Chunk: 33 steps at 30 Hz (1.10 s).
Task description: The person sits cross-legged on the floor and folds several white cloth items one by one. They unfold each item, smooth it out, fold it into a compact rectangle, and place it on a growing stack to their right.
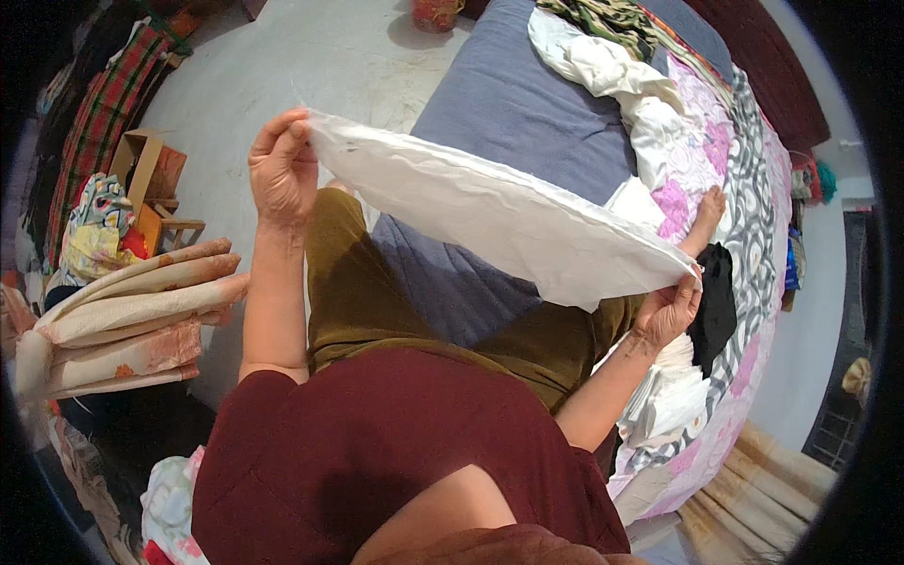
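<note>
A white cloth (490, 212) is stretched out in the air between my two hands, in front of my body. My left hand (284, 169) pinches its upper left corner. Lower down on the right, my right hand (674, 306) pinches the opposite corner. The cloth's far edge runs taut from hand to hand, and its near edge hangs in a loose curve above my lap. Behind it lies a blue-grey cover (523, 104). Just beside my right hand are a black cloth (716, 306) and a pile of folded white cloths (664, 400).
A crumpled white cloth (603, 71) lies on the bed's patterned sheet (753, 188) at the right. To the left hangs a gathered beige curtain (132, 325). Farther left stand a small wooden stool (177, 224) and a heap of clothes (99, 226). A red pot (435, 13) sits on the floor.
</note>
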Tool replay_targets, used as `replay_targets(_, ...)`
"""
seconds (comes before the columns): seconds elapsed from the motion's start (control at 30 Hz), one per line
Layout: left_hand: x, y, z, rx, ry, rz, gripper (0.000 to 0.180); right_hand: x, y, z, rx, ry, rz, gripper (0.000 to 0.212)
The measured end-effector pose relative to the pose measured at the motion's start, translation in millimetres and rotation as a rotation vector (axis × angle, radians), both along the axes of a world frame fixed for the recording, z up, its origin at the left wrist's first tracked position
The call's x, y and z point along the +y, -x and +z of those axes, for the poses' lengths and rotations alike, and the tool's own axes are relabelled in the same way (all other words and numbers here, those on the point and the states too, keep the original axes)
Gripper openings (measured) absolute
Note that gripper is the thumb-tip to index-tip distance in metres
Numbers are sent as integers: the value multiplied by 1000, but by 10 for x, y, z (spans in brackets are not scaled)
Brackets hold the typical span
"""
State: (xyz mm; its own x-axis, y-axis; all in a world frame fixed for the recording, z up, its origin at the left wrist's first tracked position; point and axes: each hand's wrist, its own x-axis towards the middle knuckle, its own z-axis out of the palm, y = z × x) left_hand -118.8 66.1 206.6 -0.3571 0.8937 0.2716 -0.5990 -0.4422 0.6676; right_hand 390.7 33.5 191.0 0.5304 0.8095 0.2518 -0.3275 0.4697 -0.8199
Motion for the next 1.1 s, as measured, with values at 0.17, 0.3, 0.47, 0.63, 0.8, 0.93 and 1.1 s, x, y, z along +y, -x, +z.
replay_targets(0.17, -120, 1, 43, 19, 1, 143, 13, -156, 40, 110, -10, -29, -25, 16)
replay_targets(0.3, -211, 20, 53, 47, 12, 230, 13, -234, 42, 176, -47, -26, -90, 17)
replay_targets(0.47, -253, 54, 4, 114, -8, 207, 17, -197, 71, 256, 86, 16, -57, 13)
replay_targets(0.63, -204, 54, 164, 203, 55, 312, 21, -25, 77, 333, 21, -74, -55, 15)
replay_targets(0.8, -351, 103, 341, 271, -81, 348, 21, -100, 274, 643, -77, -157, -75, 24)
replay_targets(0.93, -599, 208, 385, 437, -202, 417, 20, -372, 266, 651, -258, -164, -106, 26)
replay_targets(1.1, -671, 271, 453, 602, -68, 802, 19, -364, 509, 767, -461, -84, -258, 25)
